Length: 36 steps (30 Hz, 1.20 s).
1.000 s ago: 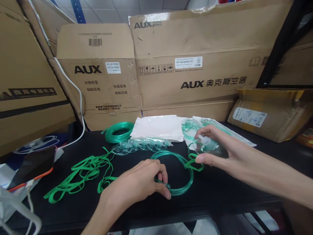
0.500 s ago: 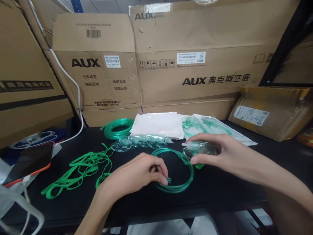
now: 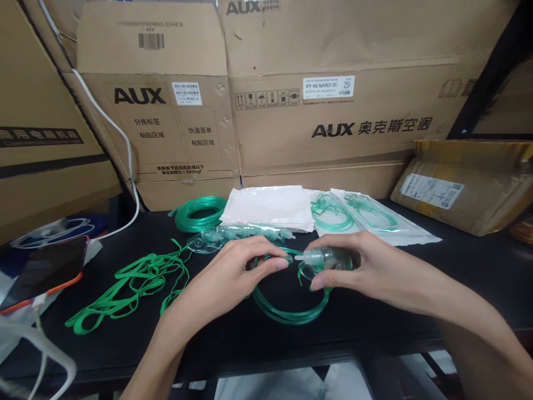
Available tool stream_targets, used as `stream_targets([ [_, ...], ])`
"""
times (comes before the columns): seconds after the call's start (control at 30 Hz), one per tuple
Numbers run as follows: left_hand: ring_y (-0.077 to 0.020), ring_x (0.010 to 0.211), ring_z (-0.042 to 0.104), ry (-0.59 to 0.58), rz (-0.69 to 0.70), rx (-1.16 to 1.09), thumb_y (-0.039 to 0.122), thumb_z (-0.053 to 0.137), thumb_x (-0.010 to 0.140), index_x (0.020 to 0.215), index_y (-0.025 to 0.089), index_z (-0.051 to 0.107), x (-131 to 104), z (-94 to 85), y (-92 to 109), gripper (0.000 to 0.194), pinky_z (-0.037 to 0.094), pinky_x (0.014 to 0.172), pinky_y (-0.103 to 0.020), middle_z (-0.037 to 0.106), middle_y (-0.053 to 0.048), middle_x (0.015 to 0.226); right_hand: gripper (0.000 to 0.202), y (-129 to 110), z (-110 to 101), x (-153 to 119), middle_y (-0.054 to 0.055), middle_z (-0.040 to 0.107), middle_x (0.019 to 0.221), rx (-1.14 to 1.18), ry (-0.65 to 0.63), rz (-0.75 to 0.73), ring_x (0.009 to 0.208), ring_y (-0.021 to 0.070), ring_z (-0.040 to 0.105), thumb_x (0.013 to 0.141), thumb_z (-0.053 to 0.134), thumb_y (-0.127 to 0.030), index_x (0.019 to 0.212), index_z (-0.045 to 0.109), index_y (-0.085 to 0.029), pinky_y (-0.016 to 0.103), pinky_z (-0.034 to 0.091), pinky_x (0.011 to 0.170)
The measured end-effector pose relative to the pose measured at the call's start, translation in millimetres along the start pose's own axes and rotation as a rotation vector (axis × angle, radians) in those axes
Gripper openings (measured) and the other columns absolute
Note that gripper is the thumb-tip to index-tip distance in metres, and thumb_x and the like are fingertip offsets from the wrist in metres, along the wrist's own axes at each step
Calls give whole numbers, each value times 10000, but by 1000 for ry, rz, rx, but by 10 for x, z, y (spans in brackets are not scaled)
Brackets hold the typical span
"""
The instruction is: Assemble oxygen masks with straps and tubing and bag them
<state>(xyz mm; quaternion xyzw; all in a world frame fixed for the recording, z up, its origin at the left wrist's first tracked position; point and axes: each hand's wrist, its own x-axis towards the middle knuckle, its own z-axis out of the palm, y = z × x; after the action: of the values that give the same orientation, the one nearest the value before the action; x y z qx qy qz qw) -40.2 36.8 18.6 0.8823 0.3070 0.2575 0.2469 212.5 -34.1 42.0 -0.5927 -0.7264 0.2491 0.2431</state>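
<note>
My left hand (image 3: 239, 269) pinches the connector end of a coil of green tubing (image 3: 287, 318) between thumb and fingertips. My right hand (image 3: 370, 266) is closed around a clear plastic oxygen mask (image 3: 333, 259); its whitish nozzle points left at the tubing's end. Hardly any gap shows between nozzle and connector, and I cannot tell whether they touch. Below the two hands, the rest of the coil rests on the black table. Part of the mask is hidden by my right fingers.
Behind my left hand lies a row of clear masks (image 3: 250, 231). Green straps (image 3: 120, 283) spread at left, and a green tubing roll (image 3: 200, 214) lies behind them. White packets (image 3: 266, 205) and bagged masks (image 3: 366, 214) lie along the back. Cardboard boxes (image 3: 275, 128) and a phone (image 3: 50, 272) flank the area.
My left hand has risen with the tubing's end towards the mask. My right hand has shifted slightly left, bringing the nozzle close to that end. The view has tipped down slightly.
</note>
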Motion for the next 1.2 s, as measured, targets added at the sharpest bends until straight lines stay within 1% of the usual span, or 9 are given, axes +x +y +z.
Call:
stream_targets([
  [0.17, -156, 996, 646, 25, 20, 0, 428, 609, 1054, 1107, 343, 773, -5, 11, 5, 193, 458, 884, -271, 727, 54, 1089, 335, 17, 47, 10, -33, 744, 910, -3, -7, -5, 832, 225, 636, 856, 778, -516, 1153, 773, -360, 317, 426, 694],
  [0.33, -170, 1084, 623, 45, 39, 40, 437, 618, 1048, 1090, 337, 767, -16, 24, 27, 184, 443, 956, -275, 716, 48, 1092, 400, 39, 88, 38, -2, 746, 1115, -11, 10, -53, 880, 216, 648, 852, 787, -516, 1188, 764, -302, 328, 466, 771],
  [0.4, -168, 1088, 622, 45, 39, 48, 425, 608, 1055, 1096, 324, 758, -18, 35, 36, 186, 440, 964, -276, 707, 42, 1096, 410, 36, 94, 51, 11, 746, 1128, -20, 5, -60, 874, 219, 652, 846, 790, -532, 1175, 769, -289, 337, 473, 780],
  [0.6, -163, 1015, 644, 6, -5, 21, 435, 579, 1065, 1102, 322, 755, -20, 50, 86, 212, 456, 905, -274, 694, 37, 1096, 413, 24, 13, -7, -22, 748, 1230, -12, 53, -54, 953, 234, 655, 873, 769, -527, 1260, 747, -383, 327, 467, 767],
  [0.73, -157, 994, 647, 1, 8, 32, 418, 563, 1075, 1078, 313, 768, -23, 59, 101, 231, 457, 897, -269, 690, 32, 1078, 453, 37, -28, -23, -15, 797, 1063, -37, 50, -2, 803, 228, 652, 885, 734, -592, 1282, 738, -373, 332, 459, 678],
  [0.83, -170, 1026, 659, 22, 6, 42, 422, 564, 1073, 1090, 296, 763, -17, 81, 95, 236, 457, 932, -274, 717, 30, 1098, 465, 52, -18, 2, -4, 802, 976, -38, 44, -8, 796, 240, 662, 892, 724, -594, 1278, 750, -338, 335, 473, 678],
  [1.07, -142, 988, 690, 116, 95, 87, 336, 575, 1079, 1079, 260, 737, 29, 147, 116, 179, 464, 921, -220, 762, 53, 1075, 486, 92, -21, 20, 4, 818, 1025, 14, 69, 10, 857, 261, 697, 891, 747, -523, 1326, 739, -306, 336, 502, 707],
  [1.13, -145, 1005, 692, 135, 117, 119, 312, 567, 1083, 1075, 247, 735, 27, 154, 129, 181, 467, 917, -222, 760, 42, 1091, 455, 79, -28, 27, 17, 816, 1039, 34, 75, -8, 859, 257, 699, 895, 745, -515, 1285, 762, -279, 335, 505, 725],
  [1.2, -162, 1028, 694, 144, 124, 161, 306, 556, 1087, 1075, 237, 737, 20, 153, 136, 194, 473, 927, -244, 761, 25, 1104, 356, 54, -31, 38, 13, 804, 944, 62, 56, -33, 807, 241, 691, 903, 734, -531, 1135, 807, -271, 327, 494, 697],
])
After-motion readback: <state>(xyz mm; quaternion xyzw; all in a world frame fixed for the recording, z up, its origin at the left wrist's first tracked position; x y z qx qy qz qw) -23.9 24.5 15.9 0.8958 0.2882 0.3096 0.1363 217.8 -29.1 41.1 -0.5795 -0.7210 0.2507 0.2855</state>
